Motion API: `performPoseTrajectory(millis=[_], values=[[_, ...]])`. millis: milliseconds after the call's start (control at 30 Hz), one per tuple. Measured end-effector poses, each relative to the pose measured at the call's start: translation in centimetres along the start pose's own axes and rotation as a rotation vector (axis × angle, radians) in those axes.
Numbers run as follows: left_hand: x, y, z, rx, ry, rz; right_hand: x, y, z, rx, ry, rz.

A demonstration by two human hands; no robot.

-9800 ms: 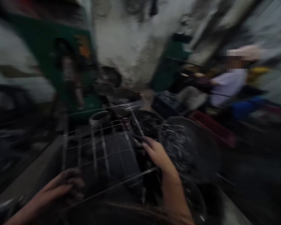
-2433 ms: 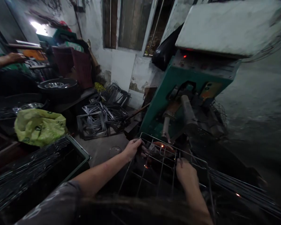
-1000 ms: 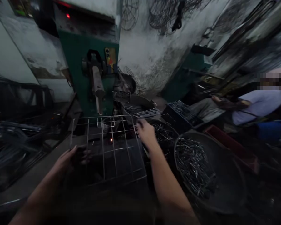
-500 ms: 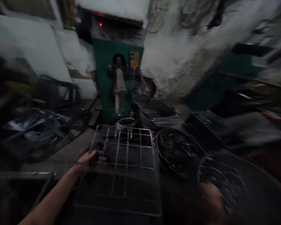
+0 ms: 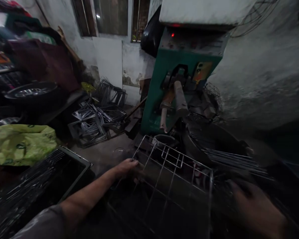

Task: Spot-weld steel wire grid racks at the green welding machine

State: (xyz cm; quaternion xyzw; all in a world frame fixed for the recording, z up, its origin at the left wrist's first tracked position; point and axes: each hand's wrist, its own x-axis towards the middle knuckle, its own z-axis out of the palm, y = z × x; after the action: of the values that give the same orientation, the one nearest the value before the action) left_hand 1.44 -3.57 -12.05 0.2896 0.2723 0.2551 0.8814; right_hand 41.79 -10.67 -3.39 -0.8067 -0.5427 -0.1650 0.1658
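A wire grid rack (image 5: 174, 172) lies flat in front of me, below the green welding machine (image 5: 181, 83). My left hand (image 5: 126, 167) grips the rack's left edge near its far corner. My right hand (image 5: 254, 207) is dark and blurred at the lower right, just off the rack's right edge. Whether it holds anything does not show. The machine's two arms (image 5: 179, 98) hang just beyond the rack's far edge.
A bundle of straight wire rods (image 5: 234, 159) lies across a round pan to the right. A dark crate of rods (image 5: 30, 186) sits at lower left beside a yellow-green plastic bag (image 5: 20, 142). Finished wire frames (image 5: 97, 118) are piled on the floor against the wall.
My view has swung left, back onto the machine and window wall. My left hand keeps hold of the rack's left edge; my right hand has come up by the rack's right side.
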Motion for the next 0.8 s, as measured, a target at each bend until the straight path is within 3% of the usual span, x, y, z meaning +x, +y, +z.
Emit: performPoseTrajectory(millis=[133,200,267,500,800], values=[[0.1,-0.2,0.1,-0.015,-0.027,0.020,2.0,-9.2,2.5,0.161,-0.040,-0.443],[-0.1,-0.2,0.0,-0.022,-0.024,0.035,2.8,-13.2,3.5,0.110,-0.062,-0.513],[-0.4,-0.1,-0.3,-0.038,-0.033,0.033,2.9,-15.3,3.9,0.024,-0.070,-0.523],[-0.6,-0.1,-1.4,-0.086,-0.091,0.036,1.8,-15.1,5.0,-0.052,-0.011,-0.587],[-0.7,-0.4,-0.6,-0.080,-0.090,0.068,1.7,-14.3,5.8,-0.031,0.018,-0.646]])
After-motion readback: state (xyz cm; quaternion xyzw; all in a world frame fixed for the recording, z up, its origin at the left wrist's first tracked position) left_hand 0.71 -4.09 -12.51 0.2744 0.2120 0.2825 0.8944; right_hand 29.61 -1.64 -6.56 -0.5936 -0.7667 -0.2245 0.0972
